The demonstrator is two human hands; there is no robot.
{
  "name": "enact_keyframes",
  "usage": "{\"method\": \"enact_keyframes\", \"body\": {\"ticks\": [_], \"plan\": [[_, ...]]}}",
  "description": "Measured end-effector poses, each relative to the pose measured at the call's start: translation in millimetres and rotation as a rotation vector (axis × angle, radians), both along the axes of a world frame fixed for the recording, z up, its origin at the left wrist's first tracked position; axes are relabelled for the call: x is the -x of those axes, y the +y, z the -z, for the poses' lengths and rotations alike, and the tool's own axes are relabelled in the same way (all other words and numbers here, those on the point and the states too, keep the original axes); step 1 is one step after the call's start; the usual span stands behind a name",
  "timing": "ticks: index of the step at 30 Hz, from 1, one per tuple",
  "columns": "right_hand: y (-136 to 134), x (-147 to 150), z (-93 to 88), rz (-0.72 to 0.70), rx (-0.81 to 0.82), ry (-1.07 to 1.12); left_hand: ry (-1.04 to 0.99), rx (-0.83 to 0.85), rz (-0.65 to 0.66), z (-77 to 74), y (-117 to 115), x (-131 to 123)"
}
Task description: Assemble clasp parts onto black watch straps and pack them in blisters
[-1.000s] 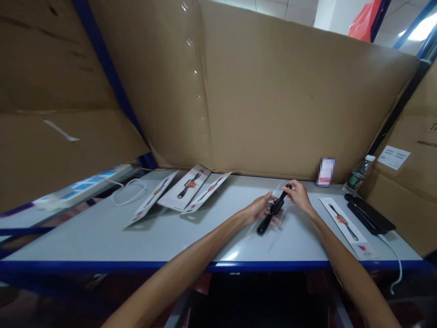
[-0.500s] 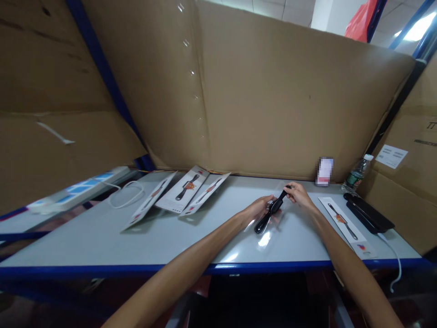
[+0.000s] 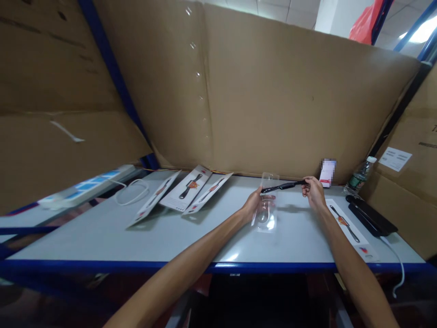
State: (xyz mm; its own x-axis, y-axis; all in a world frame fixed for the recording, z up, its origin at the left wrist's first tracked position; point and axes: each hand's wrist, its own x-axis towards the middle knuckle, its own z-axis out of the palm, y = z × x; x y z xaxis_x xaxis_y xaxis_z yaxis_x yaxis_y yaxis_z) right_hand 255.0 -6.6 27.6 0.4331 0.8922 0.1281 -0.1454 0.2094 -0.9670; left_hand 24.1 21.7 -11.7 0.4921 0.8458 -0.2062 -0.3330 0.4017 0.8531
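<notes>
"What do you have in the hands over there?"

"On my feed, the right hand [image 3: 313, 192] pinches one end of a slim black tool [image 3: 286, 186], just to the right of the clear plastic tray [image 3: 269, 218]."

"And the rest of the tool?"

"I see it running across the upper part of the tray, raised off the table [image 3: 218, 246], its other end meeting the left hand [image 3: 252, 204]."

"Is the left hand closed?"

"It clasps the tray's left edge, and I can make out fingers through the plastic. I can't tell from here whether it grips the tool as well."

"Anything around?"

"Well to the left of the tray, I have three printed packages [image 3: 187, 187], tilted. Right of the tray, past the right hand, one printed card [image 3: 347, 224] lies flat, with a bottle [image 3: 360, 176] farther right and behind."
</notes>
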Motion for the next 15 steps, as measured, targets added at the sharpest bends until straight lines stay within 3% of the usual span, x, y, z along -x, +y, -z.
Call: {"method": "enact_keyframes", "body": {"ticks": [8, 12, 15], "plan": [[-5, 15, 1.2, 0.012, -0.045, 0.081, -0.081, -0.038, -0.121, 0.2, 3, 1], [-12, 34, 1.7, -0.069, -0.027, 0.058, -0.161, -0.026, -0.112, 2.9, 5, -1], [-18, 50, 3.6, -0.207, 0.049, -0.048, -0.217, 0.009, -0.128, 7.8, 8, -4]]}}
